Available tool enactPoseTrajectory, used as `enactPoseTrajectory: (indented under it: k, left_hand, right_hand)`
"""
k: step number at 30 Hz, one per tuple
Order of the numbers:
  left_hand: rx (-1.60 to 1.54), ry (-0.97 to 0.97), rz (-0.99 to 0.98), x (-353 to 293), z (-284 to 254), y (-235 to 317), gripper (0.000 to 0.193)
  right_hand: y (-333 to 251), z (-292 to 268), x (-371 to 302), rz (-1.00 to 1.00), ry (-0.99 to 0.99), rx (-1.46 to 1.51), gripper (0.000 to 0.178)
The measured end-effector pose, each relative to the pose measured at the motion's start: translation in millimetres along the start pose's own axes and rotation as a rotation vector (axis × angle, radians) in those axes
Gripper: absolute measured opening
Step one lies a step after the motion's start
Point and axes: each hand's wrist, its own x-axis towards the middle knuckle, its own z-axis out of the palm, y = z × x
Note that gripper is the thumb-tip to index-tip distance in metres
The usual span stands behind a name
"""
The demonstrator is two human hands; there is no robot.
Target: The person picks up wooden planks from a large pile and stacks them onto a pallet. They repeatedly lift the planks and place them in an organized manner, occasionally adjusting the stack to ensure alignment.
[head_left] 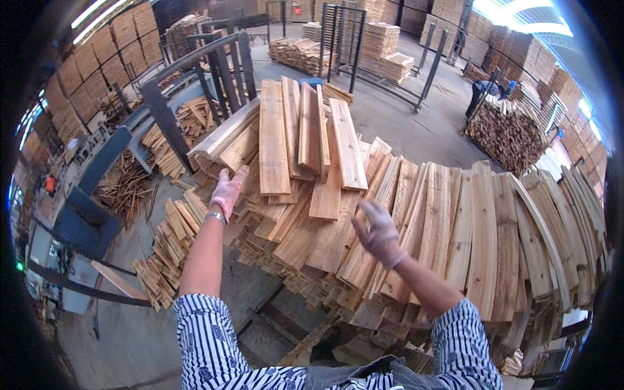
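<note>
Both of my hands wear pale work gloves with pinkish and grey stains. My left hand (pixel 227 193), fingers spread, is at the near ends of some thick boards (pixel 239 148) on the left of the pile; whether it touches them I cannot tell. My right hand (pixel 377 227) hovers over or rests lightly on the pile, fingers apart and a little bent, with nothing in it. Between and beyond the hands, several loose planks (pixel 275 140) lie lengthwise on top, one pale plank (pixel 349 144) slanting at their right. Below them is a broad stack of wooden boards (pixel 439 221) fanning out to the right.
A dark metal frame (pixel 172 120) stands at the left, beside blue machinery (pixel 91 218). Wood offcuts (pixel 170 240) lie heaped on the left. Upright racks (pixel 341 49) and timber stacks (pixel 387 49) stand farther back. Another person (pixel 480 94) is near a wood pile (pixel 507 135) at far right.
</note>
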Motion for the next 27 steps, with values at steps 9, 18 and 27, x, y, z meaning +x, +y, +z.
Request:
enactPoseTrajectory:
  k: [9,18,27]
  left_hand:
    - [0.512,0.018,-0.110,-18.0,90.9,7.7,0.104]
    - [-0.033,-0.218,-0.280,-20.4,155.4,11.2,0.115]
    - [0.310,-0.098,-0.133,-13.5,165.6,-26.9,0.115]
  right_hand:
    - [72.4,31.7,161.9,0.693,-0.271,-0.026,0.104]
    - [87.8,46.8,183.3,0.673,-0.484,-0.023,0.101]
    - [-9.0,47.7,232.2,0.425,-0.553,-0.140,0.121]
